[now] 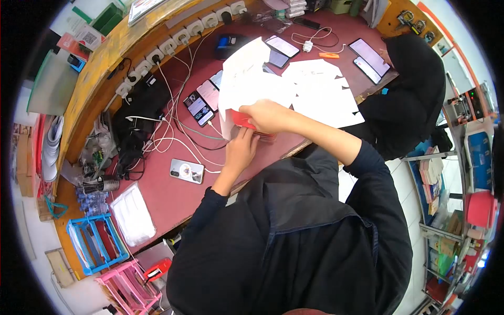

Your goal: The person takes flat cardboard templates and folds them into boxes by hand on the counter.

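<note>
My right hand [265, 115] closes its thumb and fingers on a flat red piece [242, 117], perhaps card or paper, at the lower edge of a large white sheet [249, 79]. Just below, my left hand [242, 149] has its fingertips against the same red piece, beside a small stack with reddish edges [266, 137]. The stack lies partly under my right hand, so its kind is hidden. More white cut sheets [325, 100] with notched edges lie to the right of my right forearm.
Phones lie around the sheets, including a dark-screened phone [199, 108] and a silver phone [187, 171]. White cables [170, 118] run from the socket row [181, 37]. A person in black [415, 94] sits at the right, near two lit phones [369, 60]. An orange cutter [328, 55] lies behind.
</note>
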Available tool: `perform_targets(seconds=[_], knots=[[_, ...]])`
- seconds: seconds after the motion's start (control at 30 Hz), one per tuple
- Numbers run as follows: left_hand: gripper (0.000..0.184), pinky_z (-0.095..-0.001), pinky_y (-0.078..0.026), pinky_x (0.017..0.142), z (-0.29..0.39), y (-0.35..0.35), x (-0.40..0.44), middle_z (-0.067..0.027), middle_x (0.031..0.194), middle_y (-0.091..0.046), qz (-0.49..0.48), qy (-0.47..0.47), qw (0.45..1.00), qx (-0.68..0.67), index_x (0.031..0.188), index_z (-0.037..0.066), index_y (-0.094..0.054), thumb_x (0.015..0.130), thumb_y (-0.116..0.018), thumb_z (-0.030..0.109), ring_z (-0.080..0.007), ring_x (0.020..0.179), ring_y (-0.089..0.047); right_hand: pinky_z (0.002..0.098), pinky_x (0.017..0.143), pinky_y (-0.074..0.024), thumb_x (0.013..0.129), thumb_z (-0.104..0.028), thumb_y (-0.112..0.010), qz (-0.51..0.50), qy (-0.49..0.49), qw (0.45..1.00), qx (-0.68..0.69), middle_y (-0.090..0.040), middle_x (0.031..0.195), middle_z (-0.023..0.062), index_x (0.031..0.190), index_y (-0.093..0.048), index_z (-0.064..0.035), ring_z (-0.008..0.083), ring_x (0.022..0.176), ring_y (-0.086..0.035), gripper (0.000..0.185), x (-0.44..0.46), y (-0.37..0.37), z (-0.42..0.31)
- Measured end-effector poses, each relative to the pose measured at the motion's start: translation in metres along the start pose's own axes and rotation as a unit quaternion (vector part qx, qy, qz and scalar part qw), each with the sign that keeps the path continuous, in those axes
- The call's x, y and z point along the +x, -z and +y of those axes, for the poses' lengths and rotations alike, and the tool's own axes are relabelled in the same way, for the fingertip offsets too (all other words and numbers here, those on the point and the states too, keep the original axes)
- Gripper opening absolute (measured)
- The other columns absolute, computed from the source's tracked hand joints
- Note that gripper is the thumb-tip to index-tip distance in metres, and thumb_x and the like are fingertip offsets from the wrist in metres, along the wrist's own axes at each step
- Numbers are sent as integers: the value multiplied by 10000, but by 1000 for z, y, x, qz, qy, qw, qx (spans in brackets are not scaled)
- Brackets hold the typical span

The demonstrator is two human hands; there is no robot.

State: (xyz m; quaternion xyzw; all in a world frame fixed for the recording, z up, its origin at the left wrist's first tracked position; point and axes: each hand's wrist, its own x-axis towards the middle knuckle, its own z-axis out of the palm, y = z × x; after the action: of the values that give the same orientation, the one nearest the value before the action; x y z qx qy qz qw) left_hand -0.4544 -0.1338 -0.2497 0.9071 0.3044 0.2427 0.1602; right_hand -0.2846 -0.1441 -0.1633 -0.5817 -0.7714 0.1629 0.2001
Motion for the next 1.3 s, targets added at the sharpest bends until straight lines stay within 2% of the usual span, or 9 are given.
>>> perform_targets(seconds=[0.4, 0.53, 0.63, 0.73, 0.93, 1.07, 1.13, 1.2, 1.3], knots=[[122, -431, -491, 544, 2, -19, -3, -88, 910, -582, 66, -22, 997, -43, 966, 67, -590, 862, -590, 130, -336, 667, -619, 429, 655, -525, 773, -234, -632, -153, 0, 978, -140, -663, 734, 192, 853, -638, -16, 340, 710, -671, 233, 7, -36, 17], [168, -419, -485, 595, -2, -24, -3, -131, 944, -603, 41, 46, 995, -73, 980, 47, -623, 821, -631, 98, -353, 738, -612, 442, 630, -502, 773, -255, -640, -51, 6, 992, -119, -640, 678, 155, 816, -608, -38, 342, 674, -650, 224, -25, -15, 25], [119, -363, -470, 582, 6, -33, -1, -115, 885, -582, 98, -16, 984, -145, 946, 31, -620, 853, -615, 106, -279, 684, -606, 422, 608, -492, 790, -270, -632, 0, 84, 987, -137, -629, 669, 139, 781, -609, -52, 320, 651, -639, 219, -43, -33, 41], [93, -315, -446, 591, 25, -38, -8, -108, 860, -572, 30, 109, 960, -255, 911, 9, -628, 840, -626, 70, -229, 676, -567, 419, 611, -494, 756, -255, -648, 37, 70, 988, -130, -629, 667, 133, 780, -607, -51, 312, 658, -644, 209, -44, -40, 43], [76, -323, -443, 619, 16, -56, -7, -116, 854, -563, 100, 41, 955, -277, 899, -11, -621, 836, -615, 31, -244, 686, -549, 410, 622, -502, 690, -245, -659, 43, 64, 987, -141, -649, 706, 126, 771, -614, -38, 310, 689, -652, 227, -44, -57, 50], [128, -339, -454, 648, 7, -77, -13, -125, 838, -579, 120, 24, 967, -225, 931, -14, -579, 840, -635, 56, -232, 728, -574, 427, 685, -499, 747, -300, -612, -68, 50, 991, -108, -664, 799, 114, 820, -670, -64, 282, 798, -652, 253, -41, -64, 65], [161, -347, -470, 673, 8, -83, -22, -119, 796, -582, 74, 147, 947, -276, 952, -4, -569, 839, -653, 75, -233, 726, -584, 477, 808, -458, 801, -328, -587, -115, 25, 979, -165, -636, 930, 118, 1007, -668, -101, 276, 934, -611, 318, -50, -39, 44], [156, -350, -472, 720, 3, -79, -23, -115, 877, -577, 68, 61, 971, -221, 945, 3, -589, 829, -667, 74, -234, 802, -577, 510, 903, -381, 842, -355, -579, 106, 27, 992, -66, -573, 1050, 102, 1216, -572, -117, 265, 1051, -535, 443, -67, -42, 38], [180, -368, -458, 779, 4, -81, -11, -124, 1002, -529, 156, -45, 979, -122, 937, 18, -618, 802, -702, 105, -255, 947, -534, 465, 934, -357, 863, -377, -580, 208, 16, 977, 31, -538, 1092, 99, 1328, -460, -120, 260, 1080, -496, 545, -109, -17, 22]])
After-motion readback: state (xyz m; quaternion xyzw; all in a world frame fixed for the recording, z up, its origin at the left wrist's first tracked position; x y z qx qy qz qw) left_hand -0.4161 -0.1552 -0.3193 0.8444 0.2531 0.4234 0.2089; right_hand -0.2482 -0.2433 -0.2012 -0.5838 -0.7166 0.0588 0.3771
